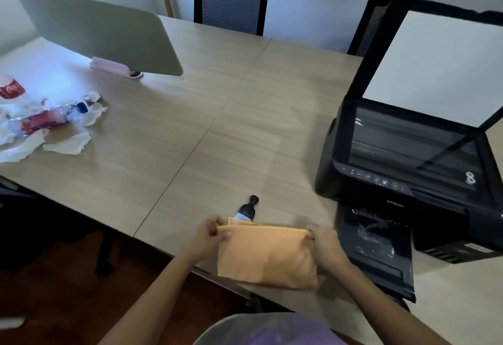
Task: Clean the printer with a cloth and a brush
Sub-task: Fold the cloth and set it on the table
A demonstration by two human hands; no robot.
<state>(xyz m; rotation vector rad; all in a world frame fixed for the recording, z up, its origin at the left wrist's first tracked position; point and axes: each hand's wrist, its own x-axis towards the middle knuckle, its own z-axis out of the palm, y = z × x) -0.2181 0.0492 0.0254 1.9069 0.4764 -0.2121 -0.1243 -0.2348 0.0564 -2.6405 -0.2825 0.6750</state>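
An orange cloth (266, 257), folded into a rectangle, hangs over the table's near edge. My left hand (209, 234) pinches its top left corner and my right hand (325, 246) pinches its top right corner. Just behind the cloth lies a brush with a black handle (247, 208); its bristle end is hidden by the cloth. The black printer (402, 170) stands on the right of the table with its scanner lid (441, 64) raised and its glass exposed. Its front output tray (377, 249) sticks out beside my right hand.
The wooden table (168, 132) carries crumpled tissues (68, 143), a plastic bottle (51, 116) and a red cola cup (11, 88) at the left. A grey desk divider (95, 31) stands at the back left. Two black chairs (231, 7) stand behind the table.
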